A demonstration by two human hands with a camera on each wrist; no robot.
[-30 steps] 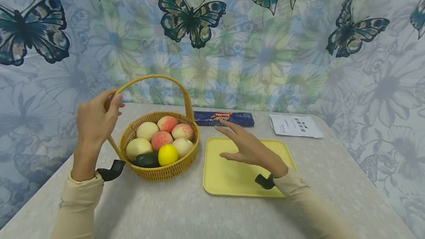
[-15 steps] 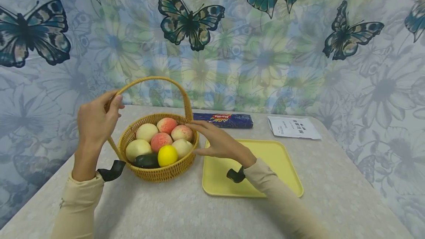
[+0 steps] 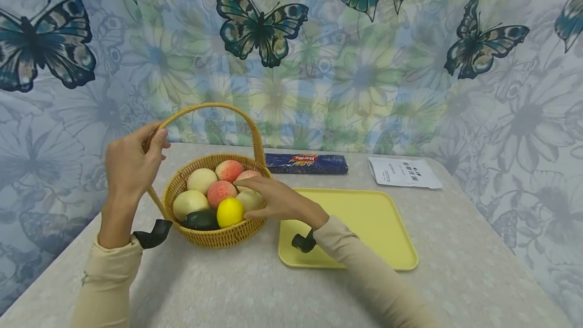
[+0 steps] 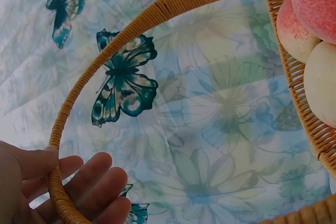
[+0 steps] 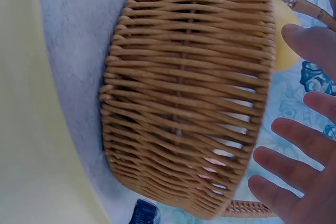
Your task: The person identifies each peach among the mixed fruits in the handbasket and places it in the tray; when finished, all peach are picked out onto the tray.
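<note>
Wicker basket (image 3: 218, 237) holding peaches, lemon (image 3: 230, 212), left hand (image 3: 129, 168) grip closed around basket handle (image 3: 207, 109), right hand (image 3: 278, 200) grip open over the fruit, yellow tray (image 3: 364, 232) right of basket

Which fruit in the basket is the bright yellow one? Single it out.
The lemon, at the basket's front edge beside the dark green fruit. The other round fruits are pale cream or pink-blushed; the right hand reaches in just beside it.

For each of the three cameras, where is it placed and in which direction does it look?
Head: worn on the head, looking forward and down at the basket, yellow tray and table; both forearms, left hand and right hand show.
Left wrist: under the basket handle, facing the butterfly curtain; curled fingers show.
Right wrist: low beside the basket wall; spread fingers show.
Shared: all three views show the basket.
</note>
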